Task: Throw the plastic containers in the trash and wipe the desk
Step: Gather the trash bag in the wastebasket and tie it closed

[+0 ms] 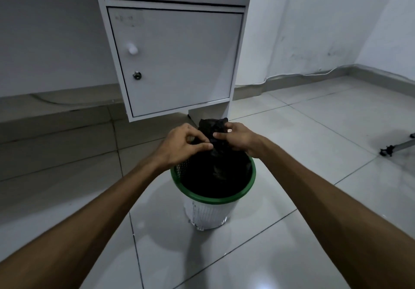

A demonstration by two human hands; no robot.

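Bag (216,131): black, soft, light, gathered above bin (213,196) | left hand (179,145) and right hand (240,138): each grip pinches bag neck | hold at neck; film may slip.

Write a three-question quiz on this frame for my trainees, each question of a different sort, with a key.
1. True or false: both hands grip the black bag.
2. What colour is the bin rim? A red, B green, C blue.
3. What stands behind the bin?

Key:
1. True: the left hand and right hand pinch its gathered top.
2. B.
3. A white cabinet.
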